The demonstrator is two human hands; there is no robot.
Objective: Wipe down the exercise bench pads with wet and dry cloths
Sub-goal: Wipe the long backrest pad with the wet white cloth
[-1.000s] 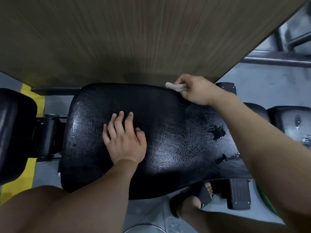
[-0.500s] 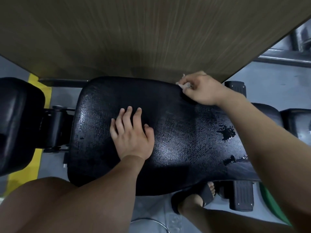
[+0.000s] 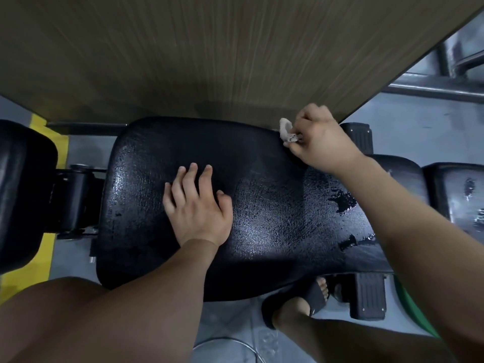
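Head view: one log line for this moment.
step: wiping pad far edge | right hand: grips cloth at far right corner | left hand: flat on pad | dark patches: near right end

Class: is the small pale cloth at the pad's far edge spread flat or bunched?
Bunched. The small pale cloth is a crumpled wad pinched in the right hand at the black textured bench pad's far edge.

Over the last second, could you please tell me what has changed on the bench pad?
The right hand, pinching the cloth, edged slightly rightward along the far edge of the bench pad. The cloth, which lay stretched out flat, is now bunched up. Nothing was let go. The left hand stays flat on the pad, and the wet patches are unchanged.
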